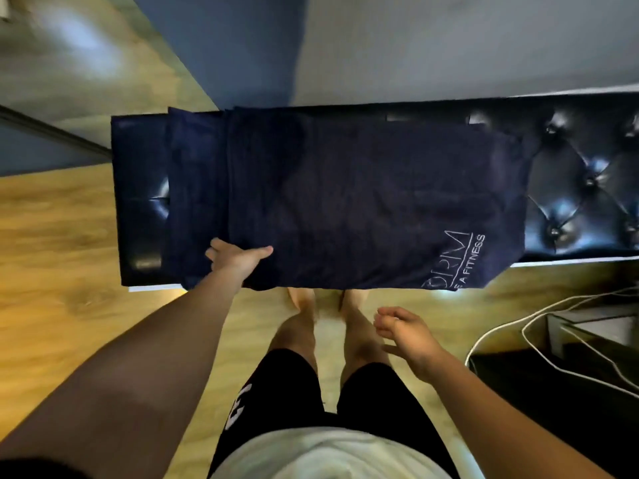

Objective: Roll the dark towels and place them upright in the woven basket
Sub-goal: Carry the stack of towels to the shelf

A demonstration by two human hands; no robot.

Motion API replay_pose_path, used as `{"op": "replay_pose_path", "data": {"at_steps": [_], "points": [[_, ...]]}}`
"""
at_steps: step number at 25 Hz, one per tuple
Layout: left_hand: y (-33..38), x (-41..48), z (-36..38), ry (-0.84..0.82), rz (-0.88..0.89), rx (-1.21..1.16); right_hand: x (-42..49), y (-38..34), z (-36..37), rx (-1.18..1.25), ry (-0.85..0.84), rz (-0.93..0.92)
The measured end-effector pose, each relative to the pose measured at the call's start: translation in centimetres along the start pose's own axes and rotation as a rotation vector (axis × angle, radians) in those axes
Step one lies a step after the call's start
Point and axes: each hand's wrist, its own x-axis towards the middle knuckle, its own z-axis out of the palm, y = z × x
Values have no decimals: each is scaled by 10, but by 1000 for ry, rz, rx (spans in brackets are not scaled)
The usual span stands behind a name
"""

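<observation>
A dark navy towel (363, 198) with white lettering at its near right corner lies flat across a black tufted bench (581, 188). More dark towel cloth (193, 188) lies under it, showing at its left side. My left hand (237, 259) grips the top towel's near left corner, thumb on top. My right hand (404, 335) hangs in the air below the bench's front edge, fingers spread, holding nothing. No woven basket is in view.
The bench stands against a grey wall on a wooden floor. My bare legs and feet (321, 305) are right in front of it. A dark box (587, 326) and white cables (539, 344) lie on the floor at the right.
</observation>
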Motion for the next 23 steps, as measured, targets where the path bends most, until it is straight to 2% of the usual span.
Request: {"op": "replay_pose_path", "data": {"at_steps": [2, 5, 7, 9, 10, 11, 13, 14, 15, 16, 18, 20, 22, 23], "points": [[-5, 2, 0, -7, -47, 120, 21, -21, 6, 239, -74, 109], [-11, -5, 1, 14, 157, 326, 53, -35, -13, 591, -20, 209], [-15, -9, 2, 2, 254, 135, 70, -42, -43, 790, 94, 220], [-21, -9, -2, -90, 219, -153, 84, -42, -81, 931, 178, 207], [-25, -7, -5, -123, 203, -185, 91, -41, -100, 996, 186, 205], [-31, -2, -8, -109, 178, -132, 99, -40, -118, 1056, 195, 204], [-39, 6, -8, 23, 80, 103, 112, -40, -147, 1136, 234, 210], [-43, 7, -4, 78, -17, 110, 114, -41, -156, 1138, 274, 226], [-44, 5, 1, 67, -144, -64, 116, -41, -162, 1116, 311, 242], [-44, 1, 7, 25, -271, -367, 114, -41, -165, 1064, 351, 253], [-45, -9, 22, -62, -395, -828, 111, -39, -169, 1016, 404, 234], [-41, -23, 34, 3, -383, -959, 105, -39, -174, 1092, 374, 147], [-40, -32, 39, 142, -373, -1054, 98, -44, -178, 1183, 299, 67], [-36, -38, 37, 150, -345, -1108, 94, -46, -180, 1202, 251, 29]]}}
